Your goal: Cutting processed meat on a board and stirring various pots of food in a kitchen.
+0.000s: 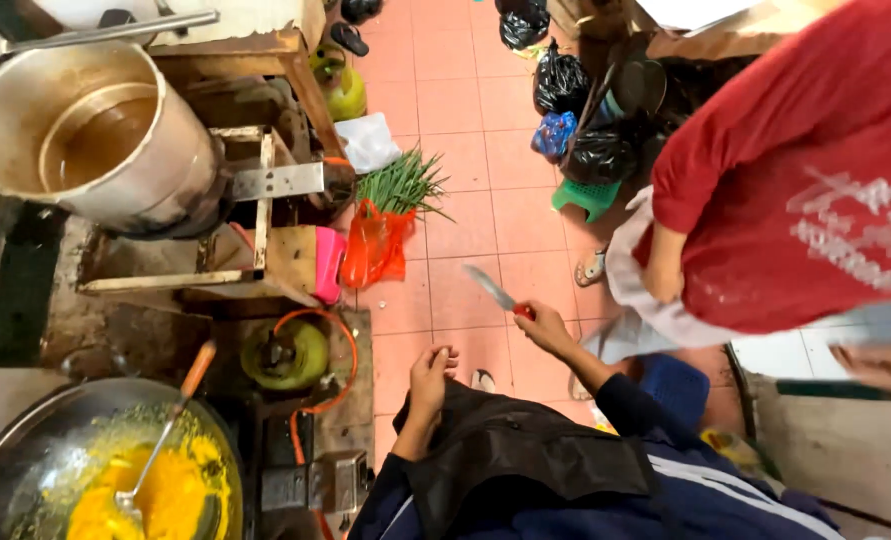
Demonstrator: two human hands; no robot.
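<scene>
Head view, looking down over a tiled floor (465,90). Landmark: the green gas cylinder (285,355) with its orange hose.

Right hand (545,325), to the right of the cylinder, is closed around the red handle of a knife (493,290); the blade points up and left, held in the air above the floor tiles.

Left hand (430,375), between the cylinder and the right hand, has its fingers curled loosely inward; whether it holds anything cannot be told.

Below and left of the cylinder: a wok (25,440) of yellow food, with a ladle (160,440) resting in it. Above and left of the cylinder: a large metal pot (165,180) on a wooden frame. Above and right: a bundle of green stalks (400,185) over an orange bag (373,250).

Far right of the cylinder: another person in a red shirt (795,170).
</scene>
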